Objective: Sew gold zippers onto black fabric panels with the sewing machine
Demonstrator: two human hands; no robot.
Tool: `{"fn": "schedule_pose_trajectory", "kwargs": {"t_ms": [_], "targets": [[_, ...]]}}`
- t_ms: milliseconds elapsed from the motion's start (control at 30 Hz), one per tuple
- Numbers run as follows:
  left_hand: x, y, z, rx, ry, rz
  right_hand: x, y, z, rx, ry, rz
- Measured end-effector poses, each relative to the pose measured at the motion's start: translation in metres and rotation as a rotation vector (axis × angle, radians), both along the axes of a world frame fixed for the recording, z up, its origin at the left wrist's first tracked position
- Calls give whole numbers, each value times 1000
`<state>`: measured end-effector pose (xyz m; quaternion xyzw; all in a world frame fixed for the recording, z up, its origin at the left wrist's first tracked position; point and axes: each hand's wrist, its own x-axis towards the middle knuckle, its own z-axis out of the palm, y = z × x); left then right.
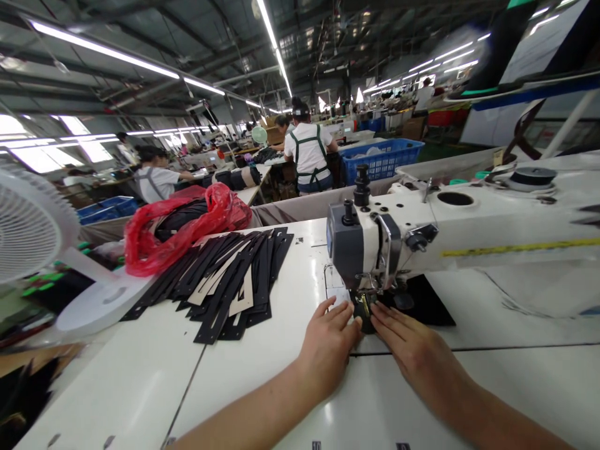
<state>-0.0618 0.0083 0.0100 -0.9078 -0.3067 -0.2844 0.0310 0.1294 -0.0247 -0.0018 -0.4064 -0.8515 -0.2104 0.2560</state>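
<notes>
Under the needle area of a white and grey sewing machine [360,244] lies a small dark piece with a gold-toothed zipper [364,307]. My left hand [330,340] rests at its left edge, fingers stretched forward and slightly apart, thumb against the piece. From the right, my right hand [415,347] lies with fingers extended flat, tips touching the piece's right edge. A flat black panel [429,303] extends right behind my right hand. The fingertips partly cover the dark piece, and the presser foot hides its far end.
Left on the white table [262,375] are fanned black slotted strips [234,281] and a red plastic bag [187,225] with dark pieces. A white fan [94,294] stands at far left. Behind are a blue basket [384,159] and a co-worker in a white shirt [307,150].
</notes>
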Motion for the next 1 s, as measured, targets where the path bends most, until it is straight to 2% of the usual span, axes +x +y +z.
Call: {"fn": "schedule_pose_trajectory", "kwargs": {"t_ms": [133, 300, 467, 633, 1000], "targets": [[0, 8, 0, 72, 37, -65, 1, 4, 1, -11, -14, 14], [0, 13, 3, 70, 64, -75, 1, 11, 5, -17, 16, 19], [2, 22, 2, 23, 26, -60, 2, 20, 8, -39, 39, 30], [5, 28, -2, -29, -34, -45, 3, 26, 9, -110, 35, -29], [5, 30, -6, -47, -50, -45, 3, 29, 13, -60, 52, 5]]}}
